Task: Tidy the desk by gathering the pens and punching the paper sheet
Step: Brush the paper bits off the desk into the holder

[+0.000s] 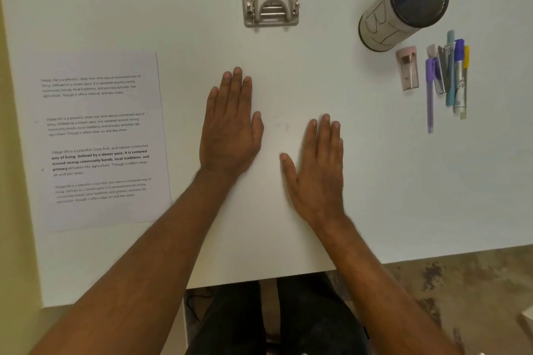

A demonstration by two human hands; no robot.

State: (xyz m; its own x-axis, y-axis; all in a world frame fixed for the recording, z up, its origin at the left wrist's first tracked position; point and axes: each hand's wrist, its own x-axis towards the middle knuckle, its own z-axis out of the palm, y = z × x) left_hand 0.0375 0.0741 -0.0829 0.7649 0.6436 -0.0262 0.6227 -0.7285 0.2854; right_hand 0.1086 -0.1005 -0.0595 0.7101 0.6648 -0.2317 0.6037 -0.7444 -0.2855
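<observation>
Hands flat, fingers spread on the desk [288, 66] — left hand [230, 130], right hand [315, 170] — between paper sheet [101, 138] and pens [450, 78].

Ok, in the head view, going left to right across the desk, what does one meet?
Paper sheet → left hand, flat on the desk → hole punch, further back → right hand, also flat → pen holder → small pink item → bunch of pens.
</observation>
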